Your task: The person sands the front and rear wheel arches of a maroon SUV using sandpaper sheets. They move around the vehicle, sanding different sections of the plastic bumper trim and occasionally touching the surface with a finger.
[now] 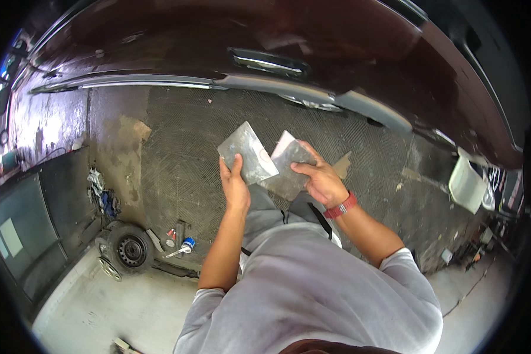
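My left hand (236, 187) pinches a grey plate (242, 152), my right hand (323, 179) pinches a second grey plate (290, 171) close beside it, a dark red car (183, 41) ahead.

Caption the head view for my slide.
Left hand holding a flat grey plate, right hand a second plate, beside a dark red car.

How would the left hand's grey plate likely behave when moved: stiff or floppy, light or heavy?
Probably stiff: the grey plate looks flat, gripped at one side by the left hand without visible sag. Likely fairly light for its size, since it looks thin.
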